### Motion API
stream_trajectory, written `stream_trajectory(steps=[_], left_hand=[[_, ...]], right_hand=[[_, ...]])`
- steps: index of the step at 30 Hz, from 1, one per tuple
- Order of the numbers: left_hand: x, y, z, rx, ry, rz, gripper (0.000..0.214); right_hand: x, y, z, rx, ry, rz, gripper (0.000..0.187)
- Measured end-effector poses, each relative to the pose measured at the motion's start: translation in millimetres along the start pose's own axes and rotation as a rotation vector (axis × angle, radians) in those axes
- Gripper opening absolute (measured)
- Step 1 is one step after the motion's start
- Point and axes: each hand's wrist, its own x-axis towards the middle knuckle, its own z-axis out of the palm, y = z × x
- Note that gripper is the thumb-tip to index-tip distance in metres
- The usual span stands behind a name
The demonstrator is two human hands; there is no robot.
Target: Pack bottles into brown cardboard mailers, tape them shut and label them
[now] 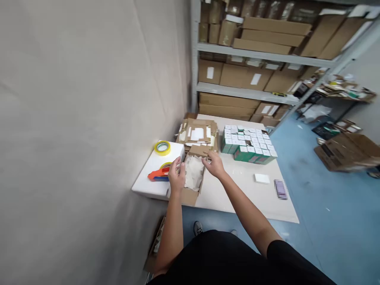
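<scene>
Head view. Nearest the lens is dark clothing [225, 257], cut off by the lower frame edge. The contents of the cardboard box [190, 194] are hidden under white paper [194, 174]. A purple item [280, 189] on the worktop [237, 194] is blurred.

Left hand [176, 177]: narrow grip, fingers curled over the box's left wall.

Right hand [214, 164]: fingertips at the rear flap, concealed by the back of the hand, so grip width cannot be determined.

The box lies between both hands at the worktop's near edge, just beside an orange tape dispenser [158, 174].
</scene>
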Motion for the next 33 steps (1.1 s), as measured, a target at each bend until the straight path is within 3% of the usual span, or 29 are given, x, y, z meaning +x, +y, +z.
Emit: stream_trajectory(steps=[8, 12, 16, 20, 25, 28, 33], left_hand=[[4.1, 16.5, 130.8, -0.127, -0.347, -0.009, 0.044], [-4.4, 28.9, 194.4, -0.163, -0.498, -0.022, 0.042], [-11.0, 37.4, 240.9, -0.127, -0.594, -0.042, 0.041], [-12.7, 32.8, 267.9, -0.037, -0.637, -0.059, 0.039], [-9.6, 18.3, 300.7, 0.086, -0.58, -0.13, 0.036], [-4.6, 11.3, 333.9, 0.149, -0.609, -0.143, 0.036], [3.2, -9.4, 406.7, 0.221, -0.69, -0.176, 0.037]], right_hand=[[-57.3, 90.6, -106.8, -0.026, 0.258, 0.322, 0.043], [-84.5, 130.1, -145.9, -0.03, 0.348, 0.469, 0.047], [-91.5, 171.1, -172.7, -0.011, 0.401, 0.537, 0.051], [-75.9, 220.2, -183.4, 0.045, 0.398, 0.537, 0.052], [-41.7, 288.3, -177.2, 0.132, 0.302, 0.537, 0.049], [-25.1, 326.7, -169.5, 0.15, 0.221, 0.561, 0.047], [-11.2, 376.0, -165.3, 0.181, 0.148, 0.594, 0.047]])
